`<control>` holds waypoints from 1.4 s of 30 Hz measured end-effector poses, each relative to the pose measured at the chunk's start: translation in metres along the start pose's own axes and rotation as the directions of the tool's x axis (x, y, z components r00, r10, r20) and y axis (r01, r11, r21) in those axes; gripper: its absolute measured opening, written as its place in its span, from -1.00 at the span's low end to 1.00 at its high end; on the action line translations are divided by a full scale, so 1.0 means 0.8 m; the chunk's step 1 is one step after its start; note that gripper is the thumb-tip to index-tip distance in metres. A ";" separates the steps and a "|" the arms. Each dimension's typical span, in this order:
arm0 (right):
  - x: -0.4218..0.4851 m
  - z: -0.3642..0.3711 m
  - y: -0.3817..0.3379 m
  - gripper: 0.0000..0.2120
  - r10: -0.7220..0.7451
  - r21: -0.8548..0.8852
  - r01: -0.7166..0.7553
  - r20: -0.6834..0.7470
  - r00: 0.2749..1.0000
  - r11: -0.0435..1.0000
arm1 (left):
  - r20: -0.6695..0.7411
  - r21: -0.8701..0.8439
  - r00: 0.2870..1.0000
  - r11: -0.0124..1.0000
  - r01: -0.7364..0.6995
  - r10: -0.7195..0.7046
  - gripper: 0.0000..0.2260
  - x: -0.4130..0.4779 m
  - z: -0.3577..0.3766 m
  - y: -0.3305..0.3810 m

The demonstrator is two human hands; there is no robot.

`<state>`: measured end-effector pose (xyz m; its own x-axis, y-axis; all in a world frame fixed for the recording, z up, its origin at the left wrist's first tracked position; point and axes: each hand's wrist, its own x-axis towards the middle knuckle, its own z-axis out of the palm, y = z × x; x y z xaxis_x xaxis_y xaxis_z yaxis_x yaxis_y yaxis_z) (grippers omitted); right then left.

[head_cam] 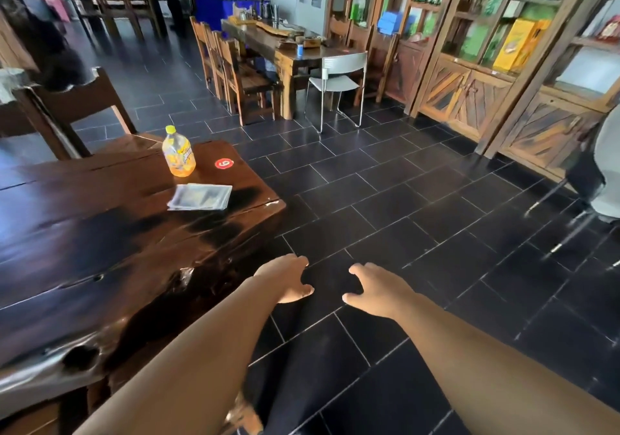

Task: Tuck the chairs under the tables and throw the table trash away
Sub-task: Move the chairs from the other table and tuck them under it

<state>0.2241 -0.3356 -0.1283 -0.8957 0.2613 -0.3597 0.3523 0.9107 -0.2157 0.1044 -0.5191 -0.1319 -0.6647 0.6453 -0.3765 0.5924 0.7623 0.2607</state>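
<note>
Wood table [100, 233] with trash, two empty hands.
One bottle [178, 153] and one flat packet [200, 196] sit near the table's corner. One chair [77, 112] stands behind. Left hand [288, 278] and right hand [375, 292] hang spread wide over the floor [436, 233], holding nothing.

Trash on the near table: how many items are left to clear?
2: a yellow-capped bottle standing near the far corner, and a flat clear packet lying just in front of it. The table's left end is out of frame.
</note>
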 end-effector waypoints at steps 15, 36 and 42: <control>0.303 -0.135 0.086 -0.38 -0.089 -0.011 0.089 0.010 0.996 0.996 | 0.000 0.029 0.997 0.997 0.077 -0.077 -0.39 0.280 -0.116 -0.026; 0.762 -0.312 0.173 -0.39 -0.238 0.049 0.234 0.142 0.961 0.971 | -0.033 -0.142 0.942 0.934 0.327 -0.335 -0.41 0.678 -0.287 -0.070; 0.931 -0.355 0.112 -0.40 -0.329 0.006 0.333 0.155 0.931 0.943 | -0.062 -0.142 0.923 0.919 0.368 -0.379 -0.44 0.794 -0.339 -0.171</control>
<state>-0.4887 0.0318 -0.1577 -0.9081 -0.1063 -0.4050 0.0358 0.9440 -0.3281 -0.5220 -0.1999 -0.1656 -0.8666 0.3098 -0.3912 0.2351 0.9449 0.2276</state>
